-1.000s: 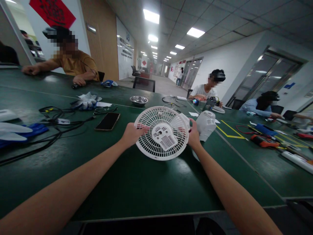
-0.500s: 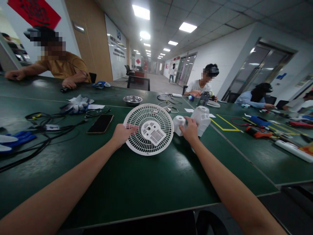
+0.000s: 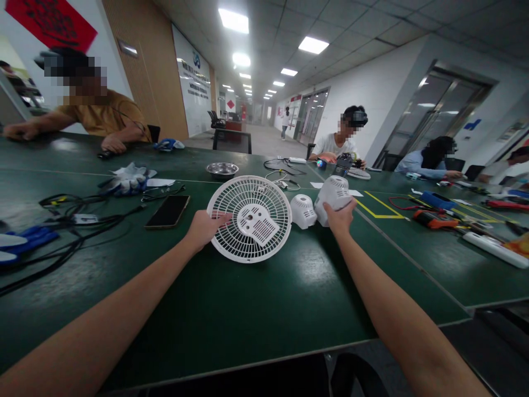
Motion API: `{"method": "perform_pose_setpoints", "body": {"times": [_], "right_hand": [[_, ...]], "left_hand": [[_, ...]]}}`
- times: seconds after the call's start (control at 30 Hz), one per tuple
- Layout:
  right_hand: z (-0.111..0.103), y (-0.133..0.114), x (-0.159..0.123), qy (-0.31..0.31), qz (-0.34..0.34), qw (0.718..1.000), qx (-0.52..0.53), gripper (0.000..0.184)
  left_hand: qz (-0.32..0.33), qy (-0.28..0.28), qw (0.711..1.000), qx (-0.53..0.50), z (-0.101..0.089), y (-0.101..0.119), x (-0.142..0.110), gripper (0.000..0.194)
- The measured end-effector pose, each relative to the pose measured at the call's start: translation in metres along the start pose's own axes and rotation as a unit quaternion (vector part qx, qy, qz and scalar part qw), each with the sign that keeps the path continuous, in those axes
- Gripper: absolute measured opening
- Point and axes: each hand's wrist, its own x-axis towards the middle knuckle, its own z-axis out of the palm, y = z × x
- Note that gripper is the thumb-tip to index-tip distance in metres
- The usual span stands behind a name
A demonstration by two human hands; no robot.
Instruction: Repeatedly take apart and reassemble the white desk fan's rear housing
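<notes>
My left hand (image 3: 205, 229) grips the left edge of a round white fan grille (image 3: 264, 229), its fingers lying over the slats. The grille is tilted, with its vented centre plate facing me. Just right of it, a small white vented housing (image 3: 303, 212) rests on the green table, untouched. My right hand (image 3: 340, 214) is closed around the near side of a larger white plastic fan part (image 3: 334, 192) that stands beside the small housing. The far side of that part is hidden.
A phone (image 3: 168, 212), black cables (image 3: 78, 234) and work gloves (image 3: 128, 181) lie to the left. A metal bowl (image 3: 222, 170) sits behind the grille. Toward the right are an orange multimeter (image 3: 433, 219) and a white power strip (image 3: 495, 249). Several people sit around the table.
My right hand has let go of the small housing and moved right onto the larger white fan part. My left hand still holds the grille in nearly the same place.
</notes>
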Motion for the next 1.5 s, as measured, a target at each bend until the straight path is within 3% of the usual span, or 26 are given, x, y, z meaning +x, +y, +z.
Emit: {"method": "perform_pose_setpoints", "body": {"times": [0.2, 0.33, 0.47, 0.6, 0.73, 0.83, 0.93, 1.1, 1.3, 1.5], "right_hand": [[0.001, 0.003, -0.004, -0.067, 0.08, 0.994, -0.033, 0.102], [0.002, 0.001, -0.004, -0.021, 0.084, 0.996, -0.019, 0.095], [-0.002, -0.013, -0.003, 0.06, 0.022, 0.997, 0.046, 0.091], [-0.007, -0.037, -0.011, 0.065, -0.059, 0.994, 0.072, 0.092], [-0.001, -0.051, -0.026, 0.004, -0.074, 0.996, 0.052, 0.092], [0.007, -0.048, -0.035, -0.089, -0.063, 0.994, 0.016, 0.086], [0.013, -0.043, -0.039, -0.12, -0.05, 0.991, -0.002, 0.081], [0.012, -0.038, -0.033, -0.07, -0.044, 0.996, 0.018, 0.08], [-0.001, -0.02, -0.004, 0.024, -0.012, 0.999, 0.036, 0.082], [-0.003, -0.003, 0.009, 0.01, 0.018, 0.999, 0.027, 0.084]], "left_hand": [[-0.007, 0.005, 1.0, 0.007, -0.001, -0.008, 0.008, 0.032], [-0.003, 0.005, 1.0, 0.007, -0.002, -0.012, 0.011, 0.034], [0.012, 0.001, 1.0, 0.023, -0.003, -0.012, 0.01, 0.033], [0.014, 0.001, 1.0, 0.021, -0.003, -0.012, 0.01, 0.033], [0.018, 0.0, 1.0, 0.02, -0.002, -0.014, 0.013, 0.033], [0.031, 0.001, 0.999, 0.021, -0.001, -0.013, 0.012, 0.033], [0.021, 0.0, 1.0, 0.021, -0.001, -0.01, 0.01, 0.03], [0.005, -0.007, 1.0, 0.024, -0.002, -0.007, 0.008, 0.029], [0.006, -0.012, 0.999, 0.033, -0.003, -0.006, 0.006, 0.028], [0.009, -0.004, 0.999, 0.037, -0.002, -0.002, 0.004, 0.026]]}}
